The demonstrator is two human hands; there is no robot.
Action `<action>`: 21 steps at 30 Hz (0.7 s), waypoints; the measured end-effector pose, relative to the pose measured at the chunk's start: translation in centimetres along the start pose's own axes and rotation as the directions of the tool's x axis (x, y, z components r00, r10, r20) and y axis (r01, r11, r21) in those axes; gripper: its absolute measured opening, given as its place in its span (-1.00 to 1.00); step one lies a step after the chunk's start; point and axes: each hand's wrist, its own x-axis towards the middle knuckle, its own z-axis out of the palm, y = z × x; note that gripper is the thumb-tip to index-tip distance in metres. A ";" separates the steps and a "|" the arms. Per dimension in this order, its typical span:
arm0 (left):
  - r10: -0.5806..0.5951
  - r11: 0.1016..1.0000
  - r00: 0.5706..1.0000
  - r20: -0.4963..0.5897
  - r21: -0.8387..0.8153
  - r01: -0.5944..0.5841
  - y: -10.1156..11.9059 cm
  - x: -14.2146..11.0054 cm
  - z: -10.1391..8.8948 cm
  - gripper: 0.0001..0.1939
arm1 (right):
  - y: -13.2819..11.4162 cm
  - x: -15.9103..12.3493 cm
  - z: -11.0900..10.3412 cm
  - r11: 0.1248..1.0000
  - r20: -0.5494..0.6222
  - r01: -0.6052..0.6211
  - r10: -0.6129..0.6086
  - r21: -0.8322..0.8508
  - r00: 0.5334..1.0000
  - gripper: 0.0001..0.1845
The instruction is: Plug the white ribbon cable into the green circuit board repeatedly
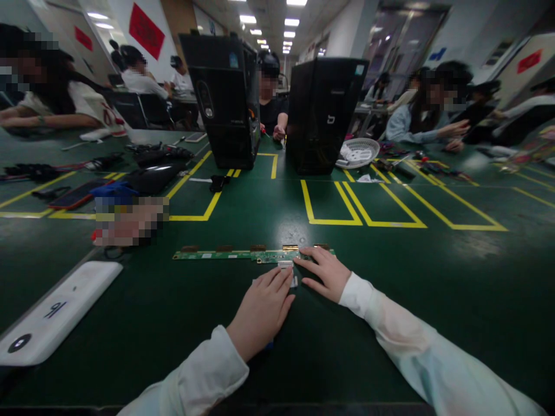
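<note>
A long, narrow green circuit board (217, 254) with gold connectors lies flat on the dark green table (390, 300) in front of me. My left hand (262, 309) rests just below its middle, fingers together and pointing at a small silvery ribbon connector (287, 266) on the board's near edge. My right hand (325, 271) lies on the board's right end, fingers spread flat, pressing it down. A bit of blue shows under my left wrist; I cannot make out what it is.
Two black computer towers (228, 92) (323, 115) stand at the back. A white basket (359, 151) sits to their right. A white device (56, 312) lies at near left. Cables and tools (147, 167) crowd the far left. Other people sit around the tables.
</note>
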 end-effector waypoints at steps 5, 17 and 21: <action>-0.016 1.000 1.000 -0.008 -0.016 0.016 0.3 0.1 -0.1 -0.55 | 0.0 0.0 0.0 1.000 -0.002 -0.003 0.003 0.023 1.000 -0.49; 0.009 0.999 1.000 -0.026 -0.039 -0.010 -0.5 0.1 0.4 -0.55 | 0.0 -0.1 -0.3 1.000 0.060 -0.002 0.000 0.019 0.998 -0.47; 0.001 0.999 1.000 -0.008 -0.040 -0.001 -0.5 0.2 0.2 -0.56 | 0.1 -0.2 -0.3 1.000 0.059 0.003 -0.004 0.024 0.998 -0.47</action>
